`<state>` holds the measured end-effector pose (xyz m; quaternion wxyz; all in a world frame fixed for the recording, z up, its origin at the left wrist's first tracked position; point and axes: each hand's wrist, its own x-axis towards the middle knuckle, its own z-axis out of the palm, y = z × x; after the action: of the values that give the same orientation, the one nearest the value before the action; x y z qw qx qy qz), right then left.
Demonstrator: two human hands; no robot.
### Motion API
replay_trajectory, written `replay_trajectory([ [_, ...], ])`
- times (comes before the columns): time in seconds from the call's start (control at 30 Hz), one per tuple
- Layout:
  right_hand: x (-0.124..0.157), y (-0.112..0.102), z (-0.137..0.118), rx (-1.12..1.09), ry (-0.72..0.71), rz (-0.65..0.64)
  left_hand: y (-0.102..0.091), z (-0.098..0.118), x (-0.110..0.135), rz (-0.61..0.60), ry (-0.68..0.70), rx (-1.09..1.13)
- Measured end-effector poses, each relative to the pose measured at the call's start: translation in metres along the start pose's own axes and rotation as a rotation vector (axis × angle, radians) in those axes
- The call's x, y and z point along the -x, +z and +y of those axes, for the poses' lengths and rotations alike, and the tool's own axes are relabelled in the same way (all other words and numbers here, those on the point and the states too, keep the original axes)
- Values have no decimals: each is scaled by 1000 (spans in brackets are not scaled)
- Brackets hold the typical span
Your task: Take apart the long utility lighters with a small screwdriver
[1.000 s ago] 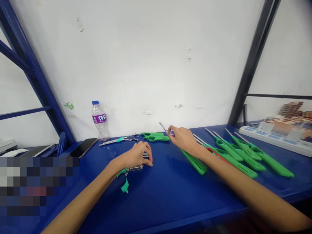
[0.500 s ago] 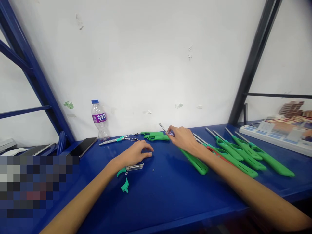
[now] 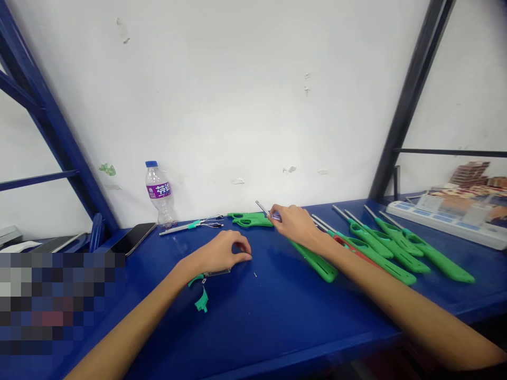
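My left hand (image 3: 222,252) rests on the blue bench top (image 3: 277,311), fingers curled, thumb and forefinger pinched near the surface; whether anything is between them I cannot make out. Just beside its wrist lies a small clear and metal lighter insert (image 3: 216,273) with a loose teal trigger piece (image 3: 202,302). A tiny pin (image 3: 255,274) lies to the right of the hand. My right hand (image 3: 295,224) is closed on the metal tube end (image 3: 262,207) of a long green lighter (image 3: 317,261). Two green shell halves (image 3: 249,219) lie just left of it.
Several green stick lighters (image 3: 396,248), one orange-trimmed, lie in a row at the right. A water bottle (image 3: 158,193) stands by the wall, with a wired metal tube assembly (image 3: 190,226) and a phone (image 3: 132,238) near it. A white power strip (image 3: 447,224) sits far right.
My left hand has let go of the clear insert, slid slightly forward and right, and its fingers have curled into a pinch. My right hand has barely moved.
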<state>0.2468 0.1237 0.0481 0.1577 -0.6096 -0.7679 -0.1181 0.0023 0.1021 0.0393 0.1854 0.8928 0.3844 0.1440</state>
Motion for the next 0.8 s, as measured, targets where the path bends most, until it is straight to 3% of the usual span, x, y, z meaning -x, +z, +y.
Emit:
replay_trajectory([
  [0.23,1,-1,-1,10,7,-18,13,16,-3,-153,18,89],
  [0.8,1,1,-3,-10,-18,-6,-30,-23,10,-269,-161,142],
])
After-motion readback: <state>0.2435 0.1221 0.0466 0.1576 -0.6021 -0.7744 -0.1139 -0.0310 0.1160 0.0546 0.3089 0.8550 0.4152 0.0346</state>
